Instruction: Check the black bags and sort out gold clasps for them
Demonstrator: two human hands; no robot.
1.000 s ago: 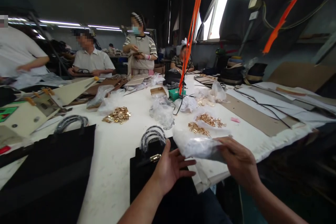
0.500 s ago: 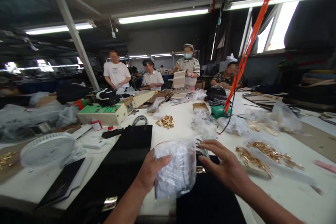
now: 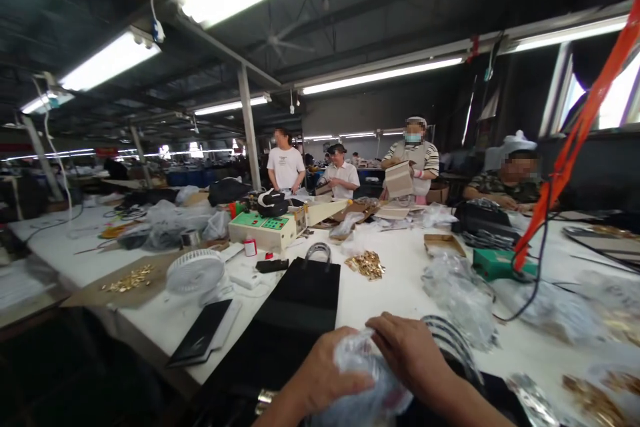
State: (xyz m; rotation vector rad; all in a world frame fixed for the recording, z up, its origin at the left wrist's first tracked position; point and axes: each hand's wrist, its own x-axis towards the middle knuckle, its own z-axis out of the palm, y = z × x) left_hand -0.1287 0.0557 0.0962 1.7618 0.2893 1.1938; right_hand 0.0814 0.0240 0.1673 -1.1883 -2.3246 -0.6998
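A clear plastic bag with white contents (image 3: 367, 367) is between my two hands, low in the head view. My left hand (image 3: 327, 370) grips its left side, thumb across the front. At the bag's top edge, the bent fingers of my right hand (image 3: 413, 353) pinch the plastic. Beneath and left of them lies a black handbag (image 3: 305, 297) with a looped handle and a gold clasp (image 3: 265, 400). Clear striped handles (image 3: 453, 340) stand behind my right wrist, by another black piece that my arm partly covers.
Gold metal pieces (image 3: 367, 265) are heaped ahead. A white fan (image 3: 195, 272), a green-topped machine (image 3: 265, 230) and a black flat case (image 3: 203, 330) lie left. Plastic bags (image 3: 460, 297), a green box (image 3: 497, 263) and a hanging orange strip (image 3: 575, 127) are right. Several co-workers stand or sit beyond.
The view has swung left and up. My right hand, apart from the plastic bag before, has closed on its top edge. The bag sits lower in view.
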